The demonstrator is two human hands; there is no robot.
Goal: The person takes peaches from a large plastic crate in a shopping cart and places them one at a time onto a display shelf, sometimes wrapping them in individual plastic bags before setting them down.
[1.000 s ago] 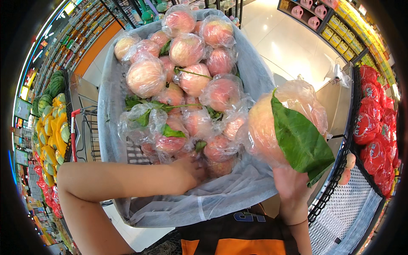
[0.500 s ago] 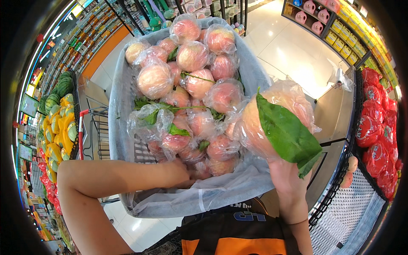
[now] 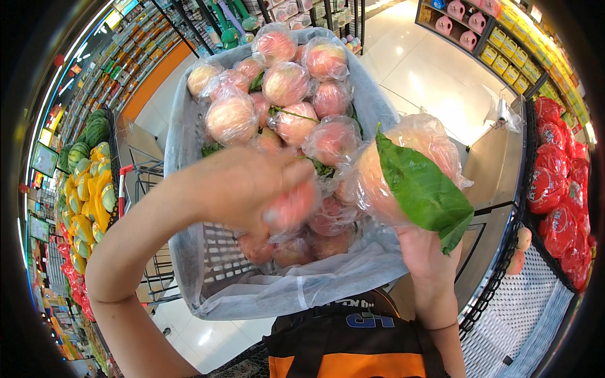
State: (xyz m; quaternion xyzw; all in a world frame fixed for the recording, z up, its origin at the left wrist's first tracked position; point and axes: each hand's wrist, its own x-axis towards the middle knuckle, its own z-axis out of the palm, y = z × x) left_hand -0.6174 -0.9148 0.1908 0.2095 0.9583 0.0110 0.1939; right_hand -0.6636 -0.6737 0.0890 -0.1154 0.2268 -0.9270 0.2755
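Plainly, the left hand point(image 3: 249, 189) clasps a blurred peach point(image 3: 295, 205) over the lined crate point(image 3: 220, 252) — the right hand point(image 3: 422, 255) grips wrapped fruit point(image 3: 435, 148)

A black top point(image 3: 296, 329) with orange panels point(image 3: 373, 365) and blue lettering point(image 3: 370, 321) leaves 2 forearms point(image 3: 146, 219) bare.

Head-worn fisheye view, facing down, close above the hands point(image 3: 236, 189)

Peaches point(image 3: 287, 84) fill the crate point(image 3: 252, 301). The left hand point(image 3: 252, 189) is above its centre; the right point(image 3: 428, 255), at four o'clock, is under a big peach point(image 3: 372, 183) (a leaf point(image 3: 427, 192) lies across it). Melons point(image 3: 88, 195) sit at nine, bags point(image 3: 558, 183) at three.
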